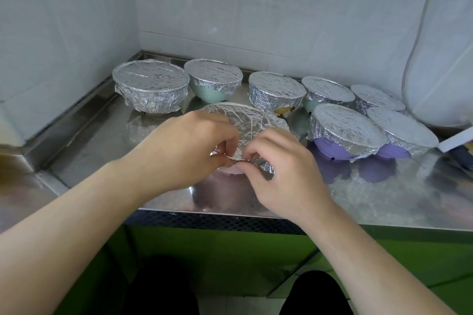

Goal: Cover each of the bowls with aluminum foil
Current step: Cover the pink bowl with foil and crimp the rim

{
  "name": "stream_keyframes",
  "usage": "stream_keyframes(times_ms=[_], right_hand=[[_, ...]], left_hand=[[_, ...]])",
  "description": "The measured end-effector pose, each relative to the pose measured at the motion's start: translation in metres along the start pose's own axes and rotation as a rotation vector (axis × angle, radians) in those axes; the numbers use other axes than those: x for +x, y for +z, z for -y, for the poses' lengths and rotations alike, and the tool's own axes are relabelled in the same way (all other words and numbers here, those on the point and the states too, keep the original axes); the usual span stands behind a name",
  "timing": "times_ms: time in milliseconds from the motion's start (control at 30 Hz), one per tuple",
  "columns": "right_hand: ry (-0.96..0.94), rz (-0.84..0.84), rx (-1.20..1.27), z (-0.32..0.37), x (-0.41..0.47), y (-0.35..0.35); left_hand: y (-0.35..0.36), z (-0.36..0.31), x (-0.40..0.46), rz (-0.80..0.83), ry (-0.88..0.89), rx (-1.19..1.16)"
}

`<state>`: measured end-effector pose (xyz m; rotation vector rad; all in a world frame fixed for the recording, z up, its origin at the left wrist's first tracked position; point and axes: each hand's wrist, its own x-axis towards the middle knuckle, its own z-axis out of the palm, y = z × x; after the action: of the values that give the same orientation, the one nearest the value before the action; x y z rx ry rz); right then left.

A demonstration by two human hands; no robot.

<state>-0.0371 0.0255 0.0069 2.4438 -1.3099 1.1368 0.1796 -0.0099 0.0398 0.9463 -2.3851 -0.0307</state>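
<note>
A pink bowl (231, 169) sits near the front edge of the steel counter, topped with a crinkled sheet of aluminum foil (252, 120). My left hand (186, 146) pinches the foil's near edge at the rim, and my right hand (279, 166) pinches the same edge just to the right. Most of the bowl is hidden behind my hands. Behind and to the right stand several bowls wrapped in foil, among them a fully wrapped one (151, 89), a green one (212, 82) and a purple one (345, 130).
The steel counter (102, 140) ends in a raised lip at the left and a tiled wall (256, 7) behind. A white plastic-covered object (440, 59) stands at the right, with a white box end (455, 139) below it. Green cabinet fronts lie under the counter edge.
</note>
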Motion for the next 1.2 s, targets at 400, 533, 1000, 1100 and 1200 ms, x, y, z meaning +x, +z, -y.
stream_keyframes(times_ms=[400,533,1000,1100,1200], right_hand=[[0.023,0.037,0.073,-0.003,0.001,-0.003],[0.022,0.013,0.048,-0.003,0.002,-0.002],[-0.005,0.024,-0.016,-0.006,0.003,-0.005],[-0.009,0.045,-0.002,-0.004,0.004,-0.001],[-0.011,0.061,0.008,-0.007,0.003,-0.005]], left_hand=[[0.004,0.000,0.001,0.000,-0.001,-0.031],[0.005,0.002,0.002,-0.001,0.004,-0.043],[0.005,-0.006,-0.001,-0.067,0.045,0.056],[0.008,-0.011,-0.002,-0.091,0.070,0.089],[0.015,-0.011,-0.001,-0.123,0.090,0.131]])
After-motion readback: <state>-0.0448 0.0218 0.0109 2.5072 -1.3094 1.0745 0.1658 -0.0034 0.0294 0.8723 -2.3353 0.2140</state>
